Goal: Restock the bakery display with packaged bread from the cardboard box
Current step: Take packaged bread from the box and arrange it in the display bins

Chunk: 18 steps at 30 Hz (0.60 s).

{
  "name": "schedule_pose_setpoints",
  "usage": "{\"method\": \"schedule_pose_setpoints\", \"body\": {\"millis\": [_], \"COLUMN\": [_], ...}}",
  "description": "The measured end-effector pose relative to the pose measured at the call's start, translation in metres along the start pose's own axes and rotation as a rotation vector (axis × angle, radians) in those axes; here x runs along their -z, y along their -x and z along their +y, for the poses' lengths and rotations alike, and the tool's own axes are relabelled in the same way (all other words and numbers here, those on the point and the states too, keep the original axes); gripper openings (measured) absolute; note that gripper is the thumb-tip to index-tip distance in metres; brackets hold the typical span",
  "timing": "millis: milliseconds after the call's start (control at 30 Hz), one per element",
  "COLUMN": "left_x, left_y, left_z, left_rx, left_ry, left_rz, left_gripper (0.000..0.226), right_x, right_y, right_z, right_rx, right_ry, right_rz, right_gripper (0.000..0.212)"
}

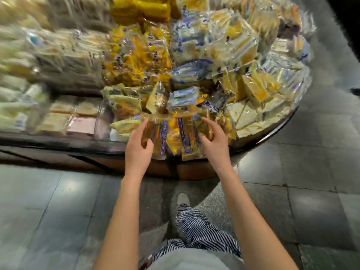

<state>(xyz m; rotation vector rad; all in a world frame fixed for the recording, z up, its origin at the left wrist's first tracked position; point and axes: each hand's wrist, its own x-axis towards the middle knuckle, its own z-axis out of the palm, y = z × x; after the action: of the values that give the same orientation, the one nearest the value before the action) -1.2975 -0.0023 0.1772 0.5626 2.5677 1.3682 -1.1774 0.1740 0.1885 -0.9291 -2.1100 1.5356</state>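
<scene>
Both hands, left (138,148) and right (213,147), clasp a row of packs (173,137) at the display (272,131) edge; shelves look nearly full, box unseen.

1. Floor (58,201): large grey stone tiles with thin dark joints and a dull sheen.
2. Light: soft pale reflections lie on tiles at left and right. The far upper right corner is dark.
3. Display (194,172): rounded counter with a brown base and a dark rim, standing on the floor.
</scene>
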Motion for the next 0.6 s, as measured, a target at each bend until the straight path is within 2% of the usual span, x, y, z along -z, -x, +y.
{"method": "schedule_pose_setpoints", "body": {"millis": [133, 300, 467, 600], "left_x": [0.025, 0.086, 0.142, 0.157], "left_y": [-0.050, -0.094, -0.097, -0.092], "left_z": [-0.010, -0.042, -0.091, -0.123], "left_rx": [0.012, 0.120, 0.273, 0.385], "left_ry": [-0.021, -0.010, 0.009, 0.075], "left_rz": [0.046, 0.200, 0.410, 0.466], "left_gripper": [0.063, 0.064, 0.068, 0.070], "right_x": [-0.055, -0.119, -0.195, -0.248], "right_y": [-0.056, -0.107, -0.128, -0.127], "right_z": [-0.026, -0.059, -0.080, -0.087], "right_rx": [0.040, 0.066, 0.061, 0.055], "right_ry": [0.021, 0.057, 0.002, -0.012], "right_rz": [-0.077, -0.114, -0.240, -0.346], "right_gripper": [0.046, 0.045, 0.045, 0.047]}}
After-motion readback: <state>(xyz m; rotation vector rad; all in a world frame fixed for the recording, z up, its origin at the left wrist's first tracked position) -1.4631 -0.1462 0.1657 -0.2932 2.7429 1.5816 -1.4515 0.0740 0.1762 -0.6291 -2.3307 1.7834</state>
